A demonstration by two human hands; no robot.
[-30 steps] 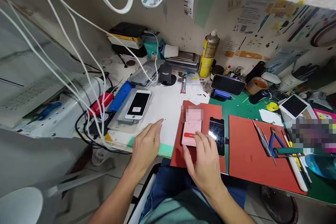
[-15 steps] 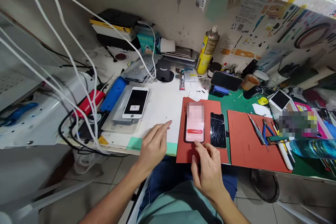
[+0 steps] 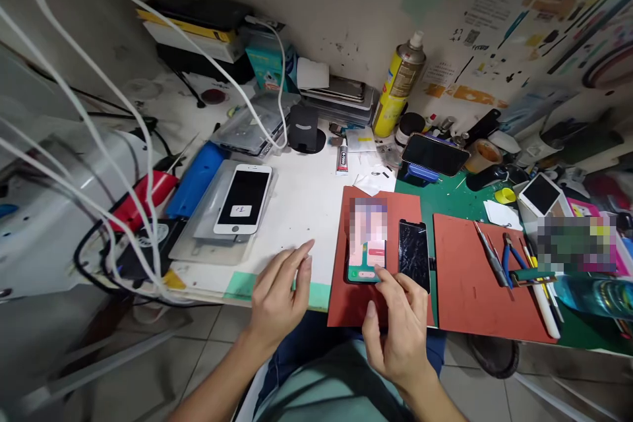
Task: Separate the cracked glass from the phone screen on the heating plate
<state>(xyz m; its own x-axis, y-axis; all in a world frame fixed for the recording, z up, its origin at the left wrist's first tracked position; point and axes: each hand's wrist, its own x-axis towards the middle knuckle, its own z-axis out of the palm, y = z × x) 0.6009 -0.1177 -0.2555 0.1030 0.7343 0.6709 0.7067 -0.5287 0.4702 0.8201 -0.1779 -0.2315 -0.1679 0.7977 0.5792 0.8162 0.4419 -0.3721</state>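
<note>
A lit phone lies on the left red mat, its upper screen blurred. The index finger of my right hand touches the lower right of that screen; the hand holds nothing and its fingers are apart. Just right of it lies a phone with a cracked dark screen. My left hand hovers at the table's front edge by a green strip, fingers extended and holding nothing. A white phone with a small label rests on a translucent case at the left.
White cables hang at the left above a red tool. A yellow spray can stands at the back. Blue-handled cutters and tweezers lie on the right red mat, near a blue bottle.
The lit phone's screen now shows a green area at its bottom and left. My right index finger has shifted from the bottom edge onto the screen. The camera view has moved slightly.
</note>
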